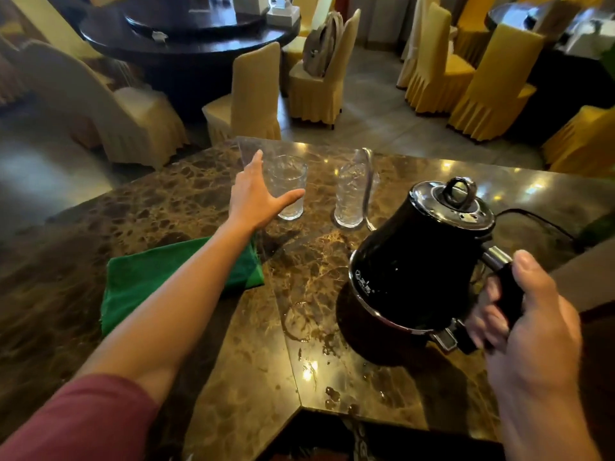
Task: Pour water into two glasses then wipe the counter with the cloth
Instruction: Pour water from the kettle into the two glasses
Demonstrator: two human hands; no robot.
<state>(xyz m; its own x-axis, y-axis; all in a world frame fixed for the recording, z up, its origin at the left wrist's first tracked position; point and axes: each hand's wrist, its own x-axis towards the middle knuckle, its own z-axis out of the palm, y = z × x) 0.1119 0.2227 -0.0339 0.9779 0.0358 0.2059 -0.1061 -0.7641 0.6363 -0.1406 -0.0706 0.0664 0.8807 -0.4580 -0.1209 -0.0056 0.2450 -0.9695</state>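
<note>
Right hand [529, 314] has its fingers [486, 319] clenched around the black handle of the kettle [419, 261], which is lifted and tipped toward the far edge of the surface [233, 344] with its thin spout reaching the rim of the right glass [349, 197], probably to fill that one first. Left hand [258, 197] is released, fingers spread, palm just beside the left glass [289, 186] and thumb crossing in front of it, likely about to steady it; contact unclear. Green cloth [146, 277] lies folded by the left edge under the left forearm, untouched, with small spills on the near side waiting for the wipe.
</note>
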